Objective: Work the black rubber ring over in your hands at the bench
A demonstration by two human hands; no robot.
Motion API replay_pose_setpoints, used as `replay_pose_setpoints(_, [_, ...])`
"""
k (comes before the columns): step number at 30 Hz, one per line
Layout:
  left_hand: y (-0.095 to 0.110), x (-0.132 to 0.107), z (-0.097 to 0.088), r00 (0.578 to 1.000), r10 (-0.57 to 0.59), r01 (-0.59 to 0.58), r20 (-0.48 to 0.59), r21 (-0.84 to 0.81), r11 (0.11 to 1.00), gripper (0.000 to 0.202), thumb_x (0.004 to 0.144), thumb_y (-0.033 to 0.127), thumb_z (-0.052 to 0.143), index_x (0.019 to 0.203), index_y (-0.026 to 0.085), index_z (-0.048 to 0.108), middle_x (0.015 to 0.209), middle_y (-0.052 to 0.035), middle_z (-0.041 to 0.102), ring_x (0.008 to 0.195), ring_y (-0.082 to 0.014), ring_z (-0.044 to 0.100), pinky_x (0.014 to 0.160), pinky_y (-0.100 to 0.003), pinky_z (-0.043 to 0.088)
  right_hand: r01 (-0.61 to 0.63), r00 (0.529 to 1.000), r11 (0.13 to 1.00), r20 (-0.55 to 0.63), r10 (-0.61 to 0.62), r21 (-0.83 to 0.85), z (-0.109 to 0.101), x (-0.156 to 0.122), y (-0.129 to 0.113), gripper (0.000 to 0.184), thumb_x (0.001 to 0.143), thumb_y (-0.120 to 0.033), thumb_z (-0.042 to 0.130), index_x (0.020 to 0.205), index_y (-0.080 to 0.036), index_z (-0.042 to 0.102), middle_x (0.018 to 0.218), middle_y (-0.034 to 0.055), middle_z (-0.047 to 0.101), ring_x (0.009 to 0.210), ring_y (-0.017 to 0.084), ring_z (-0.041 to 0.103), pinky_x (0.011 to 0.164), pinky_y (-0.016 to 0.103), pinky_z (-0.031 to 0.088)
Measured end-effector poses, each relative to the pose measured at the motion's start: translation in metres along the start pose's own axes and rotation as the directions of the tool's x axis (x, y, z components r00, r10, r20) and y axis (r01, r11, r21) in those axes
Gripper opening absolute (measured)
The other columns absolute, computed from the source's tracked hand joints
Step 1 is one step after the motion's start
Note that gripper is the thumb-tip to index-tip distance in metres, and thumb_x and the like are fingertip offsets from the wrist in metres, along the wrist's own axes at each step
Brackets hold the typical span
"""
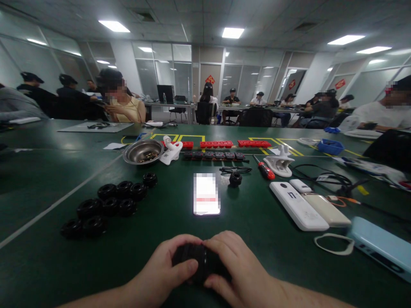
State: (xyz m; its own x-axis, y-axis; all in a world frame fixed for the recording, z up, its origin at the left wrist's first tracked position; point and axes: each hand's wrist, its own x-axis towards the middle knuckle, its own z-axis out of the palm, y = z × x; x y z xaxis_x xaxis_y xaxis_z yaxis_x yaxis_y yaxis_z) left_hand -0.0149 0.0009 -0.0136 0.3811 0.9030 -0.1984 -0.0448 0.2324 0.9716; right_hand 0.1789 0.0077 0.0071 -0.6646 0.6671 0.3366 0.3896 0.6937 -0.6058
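Between left hand (165, 267) and right hand (242, 265), a rounded, glossy black part (202, 260).

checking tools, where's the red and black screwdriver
Head view: the red and black screwdriver lies right of centre, just left of the curved white stand.

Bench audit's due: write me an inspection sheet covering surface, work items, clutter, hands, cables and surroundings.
Surface: green tabletop, yellow and white lines.
Work items: black round part between the hands; nine black ring-shaped parts grouped at left.
Clutter: lit phone, metal bowl holding small pieces, red-handled screwdriver, light-blue power bank.
Hands: left hand and right hand both grip the round part.
Cables: black cables loosely looped at right.
Surroundings: seated people beyond; ceiling lights on.
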Motion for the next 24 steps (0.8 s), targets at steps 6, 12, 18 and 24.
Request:
replay_pose_setpoints(6, [0.0039,-0.0024,-0.0005,1.0,0.019,-0.018,-0.012,0.063,0.998,0.045,0.058,0.049,0.069,0.094,0.022,0.061,0.087,-0.0023,0.065,0.082,-0.022,0.057,0.071,-0.032,0.045,-0.072,0.997,0.997,-0.04,0.072,0.016,-0.0005,-0.0006,0.0012,0.039,0.071,-0.039,0.059,0.098,-0.012,0.054,0.088,0.0104,0.058,0.078,0.023,0.051,0.07,0.039,0.04])
replay_pose_setpoints(12, [0.0036,-0.0015,-0.0003,1.0,0.021,-0.022,0.009,0.132,0.991,0.046,0.058,0.046,0.069,0.097,0.022,0.06,0.092,-0.0031,0.063,0.086,-0.0231,0.057,0.074,-0.033,0.045,-0.111,0.994,0.994,-0.005,0.111,0.007,0.0012,-0.0007,0.0018,0.029,0.075,-0.04,0.056,0.084,-0.013,0.056,0.08,0.0089,0.057,0.073,0.021,0.05,0.067,0.036,0.041])
replay_pose_setpoints(18, [0.0041,-0.0016,0.0006,1.0,0.016,-0.017,0.014,0.107,0.994,0.05,0.06,0.054,0.064,0.095,0.019,0.06,0.086,-0.0041,0.063,0.079,-0.022,0.057,0.067,-0.032,0.045,-0.018,0.999,1.0,-0.033,0.018,0.013,0.0,-0.0024,-0.0002,0.032,0.074,-0.033,0.061,0.097,-0.012,0.053,0.089,0.0107,0.059,0.081,0.021,0.051,0.073,0.036,0.041])
replay_pose_setpoints(24, [0.0038,-0.0016,-0.0005,1.0,0.009,-0.011,0.027,0.104,0.994,0.045,0.061,0.051,0.065,0.094,0.021,0.061,0.086,-0.0023,0.063,0.08,-0.0214,0.056,0.07,-0.032,0.044,-0.076,0.997,0.996,-0.016,0.076,0.041,-0.0026,-0.0004,-0.0012,0.037,0.07,-0.039,0.061,0.095,-0.013,0.054,0.087,0.0097,0.058,0.077,0.022,0.051,0.07,0.037,0.041])
